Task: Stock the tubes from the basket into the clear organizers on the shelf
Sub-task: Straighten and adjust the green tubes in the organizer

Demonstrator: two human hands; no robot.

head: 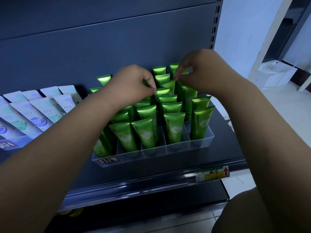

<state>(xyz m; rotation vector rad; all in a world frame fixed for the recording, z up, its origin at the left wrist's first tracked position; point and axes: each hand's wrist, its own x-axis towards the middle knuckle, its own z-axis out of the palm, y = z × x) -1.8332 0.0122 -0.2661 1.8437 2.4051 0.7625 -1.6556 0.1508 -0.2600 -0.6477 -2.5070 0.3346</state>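
While both hands reach deep among the green tubes (173, 130) packed upright in the clear organizer (151, 153) on the shelf (151, 175), the left hand (134, 84) pinches the crimped top of a mid-row tube (164, 90) and the right hand (196, 71) pinches a tilted tube (169, 84) near the back; a forearm brushing the front rows could topple them, or the tilted tube may wedge across a divider; the basket is out of view
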